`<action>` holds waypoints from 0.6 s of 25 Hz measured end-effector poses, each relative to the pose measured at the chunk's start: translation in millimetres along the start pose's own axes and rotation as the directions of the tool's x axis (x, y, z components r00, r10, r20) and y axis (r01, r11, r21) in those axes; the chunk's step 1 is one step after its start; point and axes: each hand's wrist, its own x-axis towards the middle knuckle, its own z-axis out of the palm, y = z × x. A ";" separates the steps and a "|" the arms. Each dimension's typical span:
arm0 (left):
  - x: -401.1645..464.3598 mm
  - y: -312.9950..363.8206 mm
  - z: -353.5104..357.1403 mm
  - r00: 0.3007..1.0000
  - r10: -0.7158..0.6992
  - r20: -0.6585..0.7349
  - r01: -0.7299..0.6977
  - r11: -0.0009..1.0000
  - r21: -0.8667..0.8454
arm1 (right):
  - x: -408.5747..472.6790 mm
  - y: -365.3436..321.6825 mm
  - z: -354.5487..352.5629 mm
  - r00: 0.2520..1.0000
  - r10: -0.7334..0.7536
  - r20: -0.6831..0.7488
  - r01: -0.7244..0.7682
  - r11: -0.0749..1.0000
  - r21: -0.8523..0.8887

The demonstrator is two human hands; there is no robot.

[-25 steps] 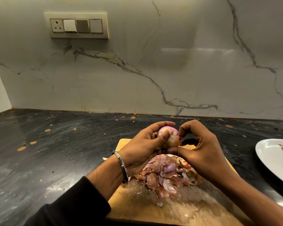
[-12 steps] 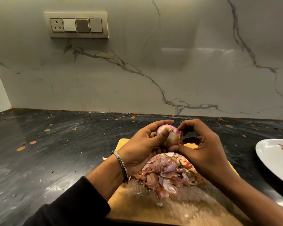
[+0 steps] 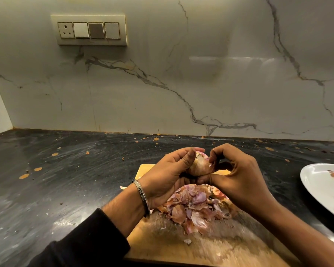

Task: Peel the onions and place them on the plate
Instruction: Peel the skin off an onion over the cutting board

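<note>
Over countertop (image 3: 66, 180), both hands' fingers (image 3: 213, 156) grip onion (image 3: 200, 166).

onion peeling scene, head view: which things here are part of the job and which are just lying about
Part of the job:
- onion, gripped by the left hand, picked at by the right hand
- plate, at the right edge
- cutting board
- pile of peels on the board

Just lying about:
- switch panel on the wall
- countertop with orange specks
- bangle on the left wrist
</note>
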 end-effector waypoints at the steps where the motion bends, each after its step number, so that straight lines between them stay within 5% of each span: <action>1: -0.2 0.2 -0.1 1.000 -0.002 0.004 0.002 1.000 0.003 | 0.5 0.2 -0.1 1.000 -0.006 0.004 0.006 1.000 -0.007; 15: 4.0 0.9 -8.3 0.995 -0.025 -0.097 0.037 0.992 0.120 | -2.7 -1.2 2.2 1.000 -0.004 -0.023 0.004 1.000 0.007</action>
